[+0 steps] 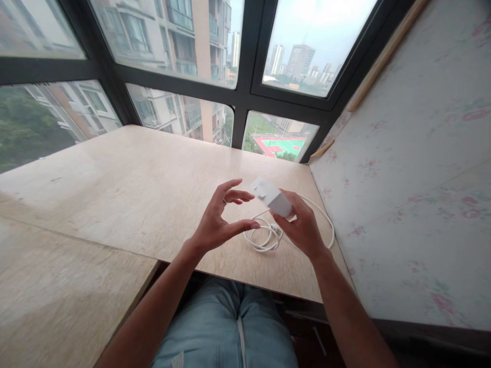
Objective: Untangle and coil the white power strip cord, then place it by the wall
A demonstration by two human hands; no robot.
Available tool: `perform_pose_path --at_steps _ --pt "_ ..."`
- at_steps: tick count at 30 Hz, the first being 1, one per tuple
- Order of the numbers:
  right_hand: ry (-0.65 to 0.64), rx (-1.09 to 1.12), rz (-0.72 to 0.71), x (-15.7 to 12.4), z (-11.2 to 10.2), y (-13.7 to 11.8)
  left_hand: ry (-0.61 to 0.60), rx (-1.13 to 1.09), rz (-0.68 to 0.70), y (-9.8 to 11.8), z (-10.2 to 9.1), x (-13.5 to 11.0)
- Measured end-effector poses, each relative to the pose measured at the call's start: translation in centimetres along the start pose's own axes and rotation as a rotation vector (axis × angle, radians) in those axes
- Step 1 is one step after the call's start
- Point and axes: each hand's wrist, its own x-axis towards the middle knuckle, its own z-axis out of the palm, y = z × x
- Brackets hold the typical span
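A white power adapter (273, 198) was above the stone-look surface (115, 194), its long axis slanting from the right hand (303, 225), whose grip clasped its near end. Just left of its free end, the left hand (215, 220) curved wide open, empty, contact unclear. Below the adapter lay coiled white cable (264, 250).

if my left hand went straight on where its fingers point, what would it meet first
Probably the white block in the right hand; the fingers of the left hand point toward it, though depth is unclear from one view.
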Motion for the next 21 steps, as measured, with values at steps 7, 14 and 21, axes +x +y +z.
perform_pose_path --at_steps 7,14,21 --pt "0.436 0.761 0.288 0.4 -1.8 0.8 -0.251 0.232 -0.132 -3.2 3.5 -3.5" --pt "0.512 1.114 0.380 0.2 -2.7 0.5 -0.199 0.326 -0.194 -4.4 7.3 -6.1" --pt "0.564 1.332 0.508 -0.7 -0.5 1.8 -0.090 0.192 -0.262 -5.8 6.1 -6.5"
